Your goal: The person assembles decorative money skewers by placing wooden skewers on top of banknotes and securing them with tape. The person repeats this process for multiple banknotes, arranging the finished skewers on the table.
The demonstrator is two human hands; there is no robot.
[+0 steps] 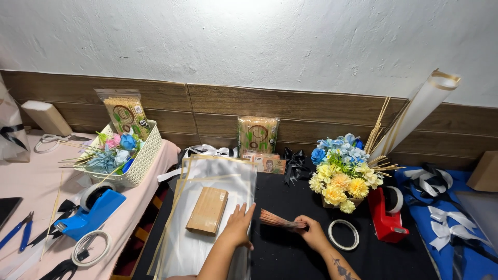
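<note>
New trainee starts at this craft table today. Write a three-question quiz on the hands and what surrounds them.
1. True or false: the left hand rests flat on the clear plastic sheets.
2. What does the right hand hold?
3. Which tape dispenser stands beside the yellow and blue flowers: A the red tape dispenser, B blue?

Key: 1 true. 2 a fan of banknotes. 3 A.

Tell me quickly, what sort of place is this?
Likely a home craft corner for making gift bouquets: paper flowers, tape dispensers, ribbon bows, and a fan of banknotes in the right hand.
</note>
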